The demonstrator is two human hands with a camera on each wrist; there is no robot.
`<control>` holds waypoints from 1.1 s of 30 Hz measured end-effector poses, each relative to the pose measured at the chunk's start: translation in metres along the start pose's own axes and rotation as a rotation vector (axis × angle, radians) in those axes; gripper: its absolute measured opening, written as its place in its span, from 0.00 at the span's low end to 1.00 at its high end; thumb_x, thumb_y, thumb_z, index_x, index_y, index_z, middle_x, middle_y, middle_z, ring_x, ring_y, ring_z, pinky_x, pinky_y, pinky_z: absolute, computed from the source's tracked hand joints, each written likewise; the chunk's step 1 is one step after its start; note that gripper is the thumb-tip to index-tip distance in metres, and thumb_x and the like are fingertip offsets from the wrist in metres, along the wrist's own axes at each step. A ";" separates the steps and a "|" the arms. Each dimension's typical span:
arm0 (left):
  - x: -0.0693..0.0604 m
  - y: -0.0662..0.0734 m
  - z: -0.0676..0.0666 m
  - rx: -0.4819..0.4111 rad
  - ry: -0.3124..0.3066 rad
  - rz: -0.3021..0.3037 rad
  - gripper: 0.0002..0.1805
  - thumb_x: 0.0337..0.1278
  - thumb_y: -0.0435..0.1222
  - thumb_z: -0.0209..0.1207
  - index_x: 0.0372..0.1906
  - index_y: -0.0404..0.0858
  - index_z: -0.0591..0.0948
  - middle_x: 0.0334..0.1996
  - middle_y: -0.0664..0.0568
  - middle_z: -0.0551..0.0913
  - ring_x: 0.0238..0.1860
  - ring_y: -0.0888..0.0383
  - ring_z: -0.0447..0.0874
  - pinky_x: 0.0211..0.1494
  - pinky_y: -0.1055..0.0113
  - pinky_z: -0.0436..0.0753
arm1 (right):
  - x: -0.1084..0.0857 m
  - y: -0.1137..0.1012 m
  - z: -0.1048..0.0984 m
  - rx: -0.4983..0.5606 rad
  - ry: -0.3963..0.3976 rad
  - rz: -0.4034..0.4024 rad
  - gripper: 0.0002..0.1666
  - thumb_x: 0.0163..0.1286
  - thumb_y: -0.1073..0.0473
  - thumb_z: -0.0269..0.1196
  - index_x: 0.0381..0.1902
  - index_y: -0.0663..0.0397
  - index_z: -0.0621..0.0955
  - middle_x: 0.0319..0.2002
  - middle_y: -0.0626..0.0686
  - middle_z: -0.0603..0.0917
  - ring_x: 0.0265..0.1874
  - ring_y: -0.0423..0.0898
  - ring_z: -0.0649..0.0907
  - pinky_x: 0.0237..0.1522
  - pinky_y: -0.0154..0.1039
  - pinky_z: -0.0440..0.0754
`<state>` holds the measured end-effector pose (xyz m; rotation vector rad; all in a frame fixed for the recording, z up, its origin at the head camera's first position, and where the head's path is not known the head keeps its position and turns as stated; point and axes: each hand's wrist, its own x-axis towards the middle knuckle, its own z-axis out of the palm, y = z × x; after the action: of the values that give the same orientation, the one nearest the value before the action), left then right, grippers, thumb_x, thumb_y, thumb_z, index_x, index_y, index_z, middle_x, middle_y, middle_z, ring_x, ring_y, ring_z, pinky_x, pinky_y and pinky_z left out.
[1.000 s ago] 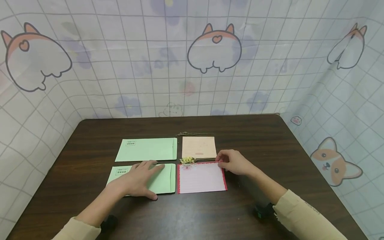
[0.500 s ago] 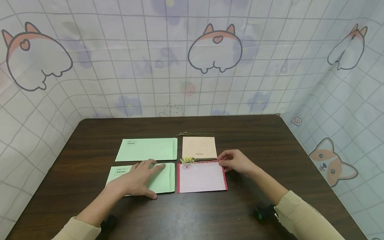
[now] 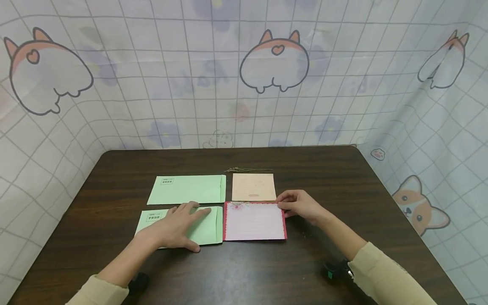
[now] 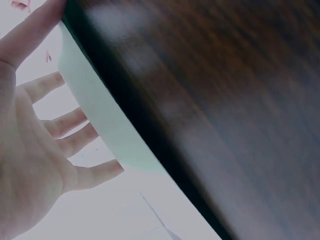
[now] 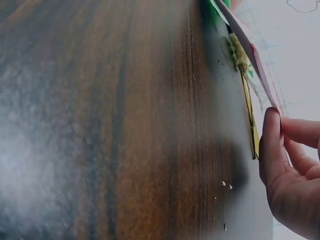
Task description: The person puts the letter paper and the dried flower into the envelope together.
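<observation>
By the right hand (image 3: 299, 205), the red-edged sheet (image 3: 254, 222) beside the near green envelope (image 3: 207, 231) is pinched at its far right corner; by the spread left hand (image 3: 174, 228), that envelope is partly covered. The sheet is presumably light, easily creased, best held by its edges.

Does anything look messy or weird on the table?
A little. Tiny pale bits lie on the table near the right hand, like crumbs somebody dropped; they're too small to name. Also, a flower peeks out underneath the pink card, which seems a funny spot. I don't see anything torn.
</observation>
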<state>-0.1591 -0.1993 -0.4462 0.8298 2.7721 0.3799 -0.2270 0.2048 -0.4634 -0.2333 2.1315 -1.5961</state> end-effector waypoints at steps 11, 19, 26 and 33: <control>0.001 -0.001 0.000 -0.006 0.011 0.018 0.56 0.40 0.55 0.80 0.77 0.45 0.68 0.68 0.39 0.66 0.67 0.38 0.66 0.62 0.32 0.66 | 0.003 -0.001 0.000 0.043 0.042 0.005 0.14 0.73 0.65 0.65 0.52 0.69 0.81 0.44 0.61 0.85 0.38 0.53 0.84 0.43 0.45 0.88; 0.002 0.001 0.000 -0.006 0.009 0.022 0.56 0.42 0.56 0.79 0.78 0.45 0.67 0.68 0.38 0.66 0.68 0.38 0.65 0.63 0.32 0.65 | 0.005 0.000 0.006 0.017 0.014 0.004 0.14 0.72 0.64 0.67 0.51 0.68 0.83 0.40 0.59 0.85 0.36 0.52 0.84 0.42 0.44 0.88; 0.001 0.002 0.000 0.001 0.028 0.026 0.57 0.42 0.55 0.80 0.78 0.44 0.66 0.68 0.39 0.67 0.68 0.39 0.65 0.62 0.32 0.65 | 0.004 0.000 0.010 0.019 0.000 0.001 0.13 0.70 0.65 0.69 0.49 0.69 0.84 0.38 0.59 0.85 0.34 0.51 0.85 0.39 0.45 0.88; 0.003 0.002 0.001 0.008 0.038 0.046 0.57 0.42 0.55 0.79 0.78 0.44 0.65 0.67 0.40 0.67 0.67 0.40 0.65 0.61 0.33 0.66 | 0.003 -0.002 0.015 -0.010 -0.011 -0.013 0.12 0.69 0.65 0.69 0.47 0.68 0.84 0.38 0.59 0.85 0.32 0.50 0.85 0.38 0.46 0.88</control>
<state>-0.1603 -0.1964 -0.4469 0.8987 2.7951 0.3964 -0.2232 0.1893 -0.4653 -0.2592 2.1346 -1.5880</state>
